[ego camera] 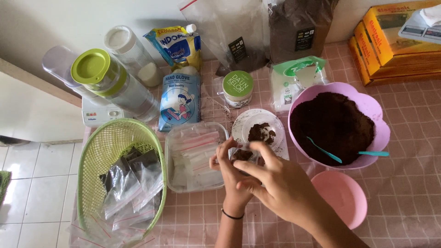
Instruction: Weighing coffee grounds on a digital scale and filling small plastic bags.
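Both my hands meet at the table's middle around a small clear plastic bag (242, 155) with dark brown powder in it. My left hand (228, 172) grips the bag from the left and below. Over its top my right hand (275, 183) pinches with fingertips. Just behind the bag sits a small clear dish (239, 131) holding a little of the same powder. To the right stands a purple bowl (374, 115) heaped with dark powder, a teal spoon (330, 154) lying in it.
A clear tray of empty zip bags (195, 156) lies left of my hands. A green basket (98, 156) with filled bags stands further left. A pink lid (342, 197), jars, pouches, a blender jug (110, 82) and yellow boxes (390, 41) ring the table.
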